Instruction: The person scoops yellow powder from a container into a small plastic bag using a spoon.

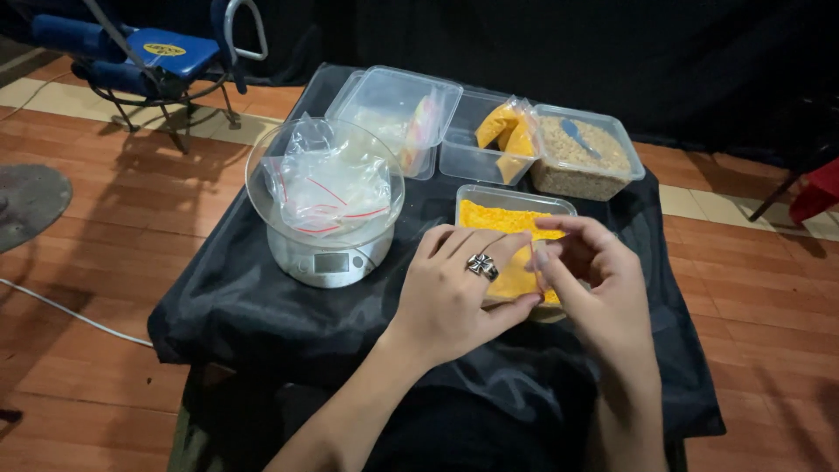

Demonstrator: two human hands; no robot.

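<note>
far left of the hands, up in the corner, there's a blue padded chair (162, 48) with a yellow oval label on the seat, sitting on the tile floor (96, 262). closer in, just left of the left hand (459, 293), a small silver scale (325, 258) with a grey display sits on the black cloth (262, 306). on top of it is a clear bowl (262, 179) stuffed with empty clear zip bags (332, 183), the kind with a red strip along the seal.

behind the hands, further up the cloth, a clear tub (393, 109) with its lid tilted has something pale and pinkish in it, can't tell what. next to that an open tub (472, 153) holds an orange bag (507, 127) leaning against the side. right of it, another tub (581, 157) is full of tan grain with a bluish scoop (577, 135) lying in it.

now the hands. left one wears a chunky silver ring (482, 266) and lies palm down, fingers reaching toward the right hand (603, 280). the two meet at the fingertips, and the right hand's fingers are curled in as if pinching something small and clear between them, too hard to make out what exactly. both hover right over the tray (511, 203) of bright yellow powder (498, 218), which sits directly under and just behind them, partly covered by the knuckles.

far right there's a bit of a red stool (817, 192).
</note>
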